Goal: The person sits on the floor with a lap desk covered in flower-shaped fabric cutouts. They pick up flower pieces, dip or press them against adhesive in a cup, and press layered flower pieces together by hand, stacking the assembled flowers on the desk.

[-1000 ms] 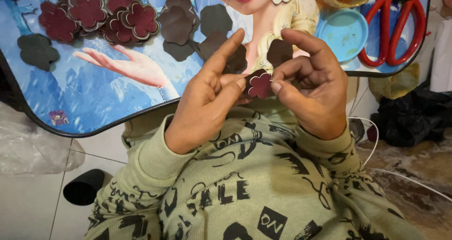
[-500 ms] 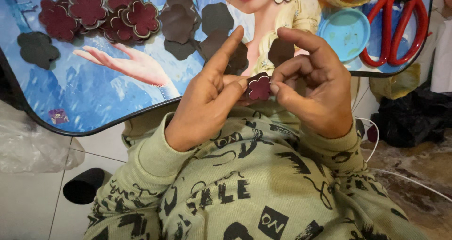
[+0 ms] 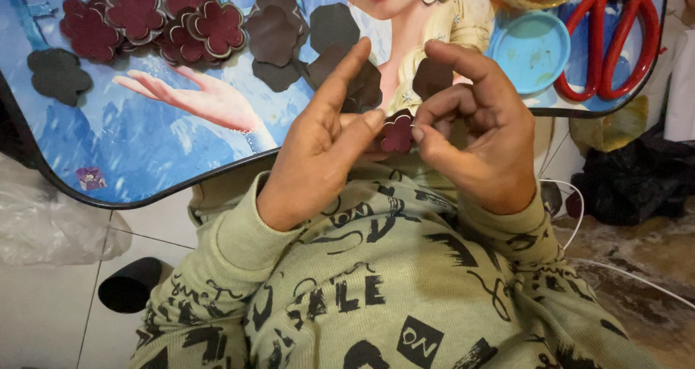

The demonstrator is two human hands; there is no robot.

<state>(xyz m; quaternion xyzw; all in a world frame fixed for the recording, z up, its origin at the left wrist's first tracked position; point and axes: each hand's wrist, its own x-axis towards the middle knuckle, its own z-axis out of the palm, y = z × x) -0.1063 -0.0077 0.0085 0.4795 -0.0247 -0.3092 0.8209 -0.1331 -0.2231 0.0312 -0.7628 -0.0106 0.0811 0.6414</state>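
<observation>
Pinching a small maroon flower cutout (image 3: 397, 133) between left hand (image 3: 318, 148) and right hand (image 3: 478, 134), both grips narrow

Single head-worn view, looking steeply down over wearer's chest. Close range: hands (image 3: 405, 152) fill centre, near lens. Bench (image 3: 145, 159) edge crosses upper frame, tiled floor (image 3: 51, 304) lower left. No second view.

Matt foam flower (image 3: 397, 133); glossy printed table (image 3: 145, 159).
</observation>
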